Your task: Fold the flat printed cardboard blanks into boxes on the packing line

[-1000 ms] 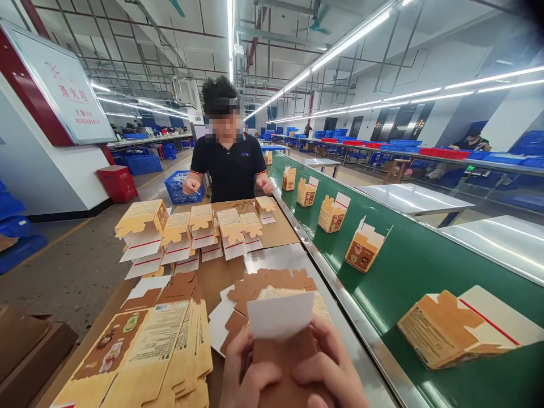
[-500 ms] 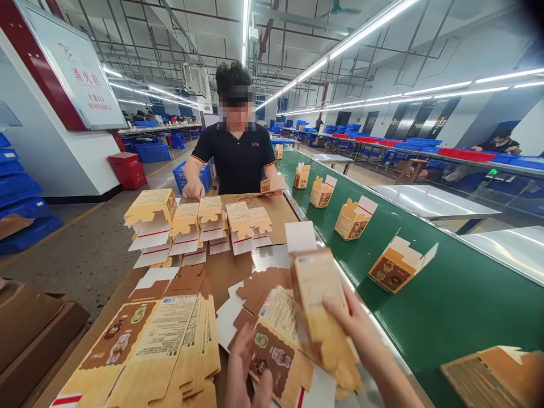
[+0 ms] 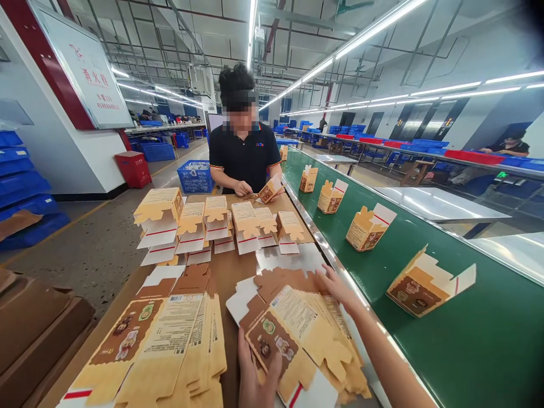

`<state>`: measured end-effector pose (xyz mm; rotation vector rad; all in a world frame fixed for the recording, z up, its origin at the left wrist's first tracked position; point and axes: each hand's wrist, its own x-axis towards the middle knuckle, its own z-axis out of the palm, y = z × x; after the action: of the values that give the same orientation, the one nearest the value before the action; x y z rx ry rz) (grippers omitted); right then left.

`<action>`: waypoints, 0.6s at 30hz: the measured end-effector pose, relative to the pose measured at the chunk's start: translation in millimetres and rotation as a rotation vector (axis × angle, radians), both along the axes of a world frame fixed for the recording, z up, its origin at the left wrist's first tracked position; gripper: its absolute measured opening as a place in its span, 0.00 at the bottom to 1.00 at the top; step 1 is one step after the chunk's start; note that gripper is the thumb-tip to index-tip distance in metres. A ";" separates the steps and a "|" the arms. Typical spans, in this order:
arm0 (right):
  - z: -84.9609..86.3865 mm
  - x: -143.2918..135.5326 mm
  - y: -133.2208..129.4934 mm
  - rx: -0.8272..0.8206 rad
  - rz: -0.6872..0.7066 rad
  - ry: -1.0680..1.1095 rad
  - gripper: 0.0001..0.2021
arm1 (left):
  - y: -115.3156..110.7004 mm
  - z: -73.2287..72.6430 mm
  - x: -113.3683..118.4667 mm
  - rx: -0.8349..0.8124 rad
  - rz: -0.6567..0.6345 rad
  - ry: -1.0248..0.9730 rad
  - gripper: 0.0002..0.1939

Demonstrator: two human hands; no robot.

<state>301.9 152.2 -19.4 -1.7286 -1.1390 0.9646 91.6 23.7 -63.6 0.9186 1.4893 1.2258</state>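
Note:
In the head view my left hand (image 3: pixel 258 371) grips the near left edge of a flat printed carton (image 3: pixel 274 340), thumb on top and fingers at its side. This carton lies over a fanned pile of flat cartons (image 3: pixel 340 368), brown and cream with white flaps. My right hand (image 3: pixel 338 288) rests at the far right edge of that pile, fingers apart and holding nothing. Beyond the pile stands a part-folded carton (image 3: pixel 291 226), the rightmost of a stacked row of part-folded cartons (image 3: pixel 244 218). A second stack of flat cartons (image 3: pixel 161 334) lies to the left.
A green conveyor belt (image 3: pixel 361 283) runs along my right, carrying several open cartons (image 3: pixel 369 226). Across the table a co-worker (image 3: pixel 244 153) holds a carton (image 3: pixel 270 190). A blue basket (image 3: pixel 195 177) stands on the floor, and brown cardboard boxes (image 3: pixel 38 334) are at left.
The part-folded carton from my right hand now stands in the row, and that hand is over the pile. My left hand has closed on the flat carton. Cartons on the belt have moved nearer.

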 end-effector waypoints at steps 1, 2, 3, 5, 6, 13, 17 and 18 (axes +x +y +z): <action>-7.1 2.4 -15.8 0.011 0.000 -0.012 0.17 | 8.7 3.6 2.5 0.007 -0.016 0.003 0.45; -13.6 3.6 -30.2 0.030 0.003 -0.017 0.18 | 17.3 7.2 4.4 0.017 -0.037 0.012 0.45; -19.3 3.8 -42.7 0.055 0.006 -0.016 0.20 | 25.6 10.9 5.7 0.033 -0.059 0.031 0.46; -28.3 2.5 -61.1 0.103 0.013 -0.005 0.24 | 40.6 19.0 7.1 0.065 -0.087 0.104 0.47; -31.5 1.5 -66.9 0.122 0.013 0.001 0.26 | 46.7 23.5 7.3 0.078 -0.088 0.151 0.46; -11.7 1.6 -79.2 0.193 -0.055 0.046 0.40 | 47.5 64.1 3.4 0.180 -0.117 0.230 0.33; 35.1 -8.1 -103.7 0.195 0.130 0.272 0.33 | 11.2 85.4 -8.3 0.246 -0.361 0.098 0.24; 45.0 -14.4 -113.8 0.192 0.186 0.361 0.27 | 0.6 88.8 -12.2 0.247 -0.363 0.126 0.24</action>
<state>287.5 38.4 25.6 -1.2508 -1.1234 1.1837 79.5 24.3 25.2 1.3869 1.2119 1.1113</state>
